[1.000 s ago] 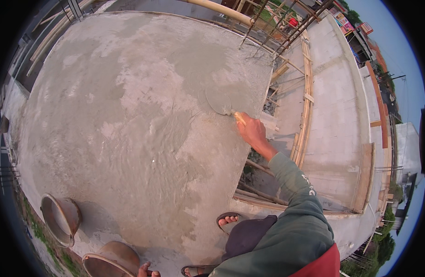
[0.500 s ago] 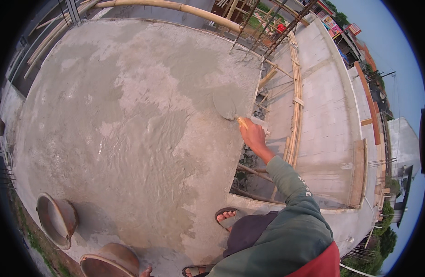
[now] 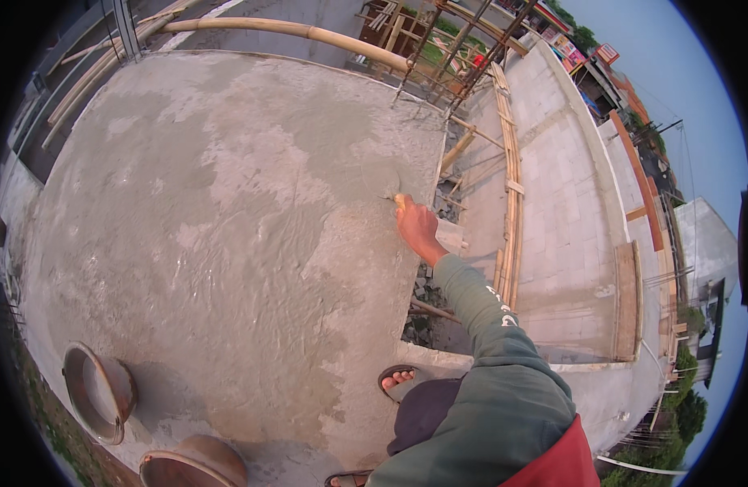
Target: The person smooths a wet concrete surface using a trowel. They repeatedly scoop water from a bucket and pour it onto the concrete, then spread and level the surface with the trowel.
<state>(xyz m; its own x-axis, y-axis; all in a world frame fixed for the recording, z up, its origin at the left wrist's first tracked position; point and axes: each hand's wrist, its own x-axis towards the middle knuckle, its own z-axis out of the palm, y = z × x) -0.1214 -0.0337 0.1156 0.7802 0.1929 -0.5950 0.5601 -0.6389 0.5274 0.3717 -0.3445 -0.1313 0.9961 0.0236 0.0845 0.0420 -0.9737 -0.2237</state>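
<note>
My right hand [image 3: 418, 229] is closed around the light wooden handle of a trowel [image 3: 382, 180]. The rounded blade, smeared with grey cement, lies against the concrete slab [image 3: 252, 325] near its right edge. Patches of wet, darker mortar [image 3: 228, 268] cover much of the surface, with rough ridges in the middle and paler, drier areas between them. Out of the picture is my left hand. My sandalled feet [image 3: 398, 383] stand at the slab's lower right.
Two mortar-stained buckets [image 3: 124, 388] stand at the lower left. Beyond the slab's right edge is a drop with rubble [image 3: 422, 304], bamboo poles [image 3: 510, 195] and a block wall [image 3: 569, 211]. A long bamboo pole [image 3: 297, 31] and upright steel bars [image 3: 418, 53] border the far side.
My right hand and the trowel have shifted left and slightly away from me across the slab. The fingers of my left hand, earlier at the lower edge, have left the picture.
</note>
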